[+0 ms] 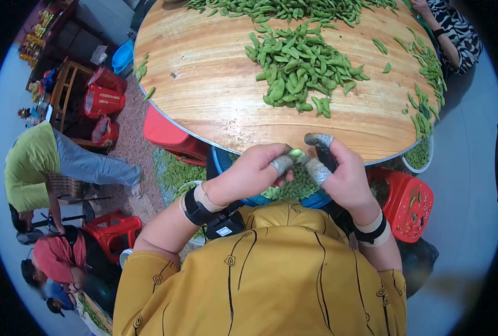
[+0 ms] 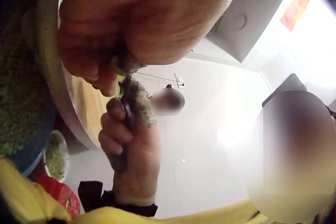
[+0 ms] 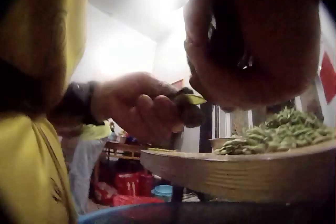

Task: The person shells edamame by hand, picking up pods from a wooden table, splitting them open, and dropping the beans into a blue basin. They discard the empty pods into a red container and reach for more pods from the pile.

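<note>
In front of the yellow shirt, an edamame pod (image 1: 296,153) sits between my two hands. My left hand (image 1: 257,171) pinches it with thumb and finger, silvery tape wrapped on the thumb. The right hand (image 1: 347,179) meets the same pod from the other side, its taped thumb (image 1: 317,169) at the pod's end and its fingers curled. In the right wrist view a green tip of the pod (image 3: 195,99) sticks out from the left hand's stained fingertips. Below lies a blue basin (image 1: 222,159) with shelled green beans (image 1: 296,186).
A round wooden table (image 1: 204,84) with heaps of edamame pods (image 1: 302,67) stands ahead. Red stools (image 1: 408,207) flank the basin, and a white bucket (image 1: 428,159) of beans is at right. Other people (image 1: 27,162) are at left; another person's arm (image 1: 448,42) is at far right.
</note>
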Action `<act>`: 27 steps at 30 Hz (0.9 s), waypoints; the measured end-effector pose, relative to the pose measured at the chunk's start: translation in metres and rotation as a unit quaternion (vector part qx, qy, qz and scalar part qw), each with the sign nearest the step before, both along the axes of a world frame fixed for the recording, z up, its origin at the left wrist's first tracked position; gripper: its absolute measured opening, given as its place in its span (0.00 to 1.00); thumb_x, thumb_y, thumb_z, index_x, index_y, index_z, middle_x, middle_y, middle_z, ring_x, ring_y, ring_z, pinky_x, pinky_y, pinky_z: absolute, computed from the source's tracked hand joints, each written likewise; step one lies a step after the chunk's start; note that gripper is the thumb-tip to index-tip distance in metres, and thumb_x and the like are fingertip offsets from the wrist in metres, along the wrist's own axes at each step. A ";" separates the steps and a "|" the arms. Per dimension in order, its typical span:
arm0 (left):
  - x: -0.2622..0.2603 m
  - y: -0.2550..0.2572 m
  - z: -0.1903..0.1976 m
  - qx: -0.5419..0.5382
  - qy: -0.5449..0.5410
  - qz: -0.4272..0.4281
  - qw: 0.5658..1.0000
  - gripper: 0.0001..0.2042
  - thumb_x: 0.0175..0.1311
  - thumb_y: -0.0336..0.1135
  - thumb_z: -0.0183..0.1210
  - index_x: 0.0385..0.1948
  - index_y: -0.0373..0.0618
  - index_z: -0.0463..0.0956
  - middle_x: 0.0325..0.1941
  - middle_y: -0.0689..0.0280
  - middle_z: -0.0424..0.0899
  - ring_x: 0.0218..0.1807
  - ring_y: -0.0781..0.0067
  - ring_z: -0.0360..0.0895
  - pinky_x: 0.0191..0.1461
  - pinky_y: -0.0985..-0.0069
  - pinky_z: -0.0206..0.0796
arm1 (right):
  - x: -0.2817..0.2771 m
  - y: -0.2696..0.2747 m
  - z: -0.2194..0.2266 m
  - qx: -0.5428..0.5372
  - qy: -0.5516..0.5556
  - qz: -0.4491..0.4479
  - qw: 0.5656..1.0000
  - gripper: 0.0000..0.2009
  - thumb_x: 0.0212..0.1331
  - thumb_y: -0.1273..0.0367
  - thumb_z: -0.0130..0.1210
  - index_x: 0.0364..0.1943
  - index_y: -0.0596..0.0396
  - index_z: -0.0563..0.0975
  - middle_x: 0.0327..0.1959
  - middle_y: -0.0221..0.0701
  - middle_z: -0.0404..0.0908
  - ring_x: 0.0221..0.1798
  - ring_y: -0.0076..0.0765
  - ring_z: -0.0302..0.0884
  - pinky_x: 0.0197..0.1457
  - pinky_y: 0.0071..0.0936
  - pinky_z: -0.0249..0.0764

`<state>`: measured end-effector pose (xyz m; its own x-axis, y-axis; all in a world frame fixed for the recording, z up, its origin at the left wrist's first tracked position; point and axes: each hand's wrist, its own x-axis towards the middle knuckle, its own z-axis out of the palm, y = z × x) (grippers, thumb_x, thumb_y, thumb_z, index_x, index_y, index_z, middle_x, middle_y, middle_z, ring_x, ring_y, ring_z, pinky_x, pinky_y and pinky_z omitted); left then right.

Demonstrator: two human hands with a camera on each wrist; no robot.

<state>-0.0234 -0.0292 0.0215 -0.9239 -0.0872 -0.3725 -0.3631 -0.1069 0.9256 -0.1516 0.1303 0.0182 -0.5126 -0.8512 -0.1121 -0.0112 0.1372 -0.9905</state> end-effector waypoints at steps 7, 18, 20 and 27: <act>0.007 0.000 0.010 -0.164 0.082 -0.018 0.983 0.08 0.67 0.28 0.46 0.41 0.40 0.74 0.29 0.72 0.77 0.30 0.86 0.69 0.35 0.84 0.65 | -0.003 -0.009 0.013 0.069 0.354 0.002 0.933 0.09 0.48 0.70 0.59 0.33 0.57 0.75 0.26 0.42 0.77 0.30 0.48 0.76 0.33 0.39 0.71; 0.022 0.010 -0.001 -0.401 0.163 0.035 0.901 0.05 0.57 0.30 0.55 0.30 0.39 0.73 0.24 0.50 0.75 0.29 0.46 0.75 0.31 0.63 0.68 | 0.015 0.000 0.018 0.006 0.416 0.038 0.909 0.11 0.47 0.73 0.56 0.36 0.58 0.72 0.28 0.43 0.75 0.32 0.56 0.73 0.33 0.41 0.70; 0.021 0.014 0.002 -0.419 0.193 0.005 0.887 0.05 0.55 0.30 0.55 0.28 0.40 0.69 0.24 0.52 0.73 0.30 0.45 0.74 0.32 0.59 0.67 | 0.016 -0.001 0.018 0.013 0.347 0.038 0.937 0.11 0.48 0.72 0.56 0.36 0.59 0.72 0.26 0.43 0.74 0.30 0.55 0.72 0.32 0.40 0.70; 0.022 0.015 0.024 -0.267 0.310 -0.082 0.909 0.07 0.58 0.32 0.54 0.28 0.39 0.68 0.23 0.53 0.72 0.29 0.46 0.73 0.31 0.61 0.67 | 0.012 0.009 0.016 0.044 -0.260 0.129 0.956 0.07 0.59 0.69 0.58 0.33 0.54 0.72 0.17 0.23 0.69 0.14 0.16 0.63 0.17 0.17 0.59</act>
